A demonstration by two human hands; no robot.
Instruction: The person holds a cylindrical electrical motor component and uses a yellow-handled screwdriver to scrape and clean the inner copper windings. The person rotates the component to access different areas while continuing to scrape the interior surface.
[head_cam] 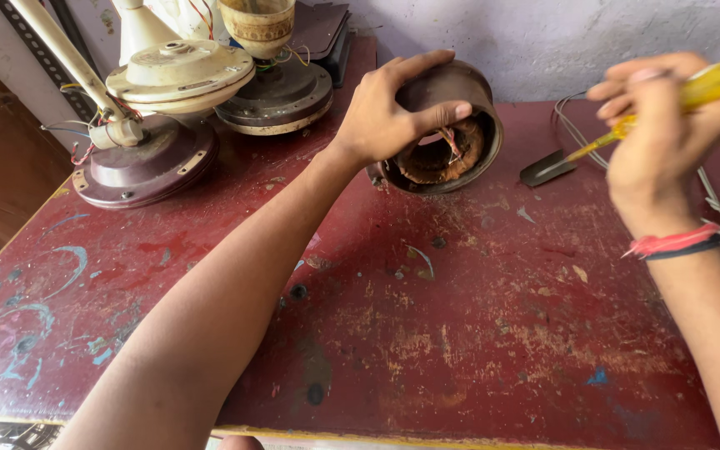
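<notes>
Two bare forearms are seen, and no sleeves are worn on either of them. The left hand (385, 112) is left uncovered, with no ring, band or watch seen at its wrist. On the wrist of the right hand (660, 142) two thin bands are worn side by side: a red thread band (672, 242), frayed into loose strands at one end, and a dark, narrow band (687, 248) just below it. The right hand is blurred, so the fingers are shown only roughly. No gloves are worn.
</notes>
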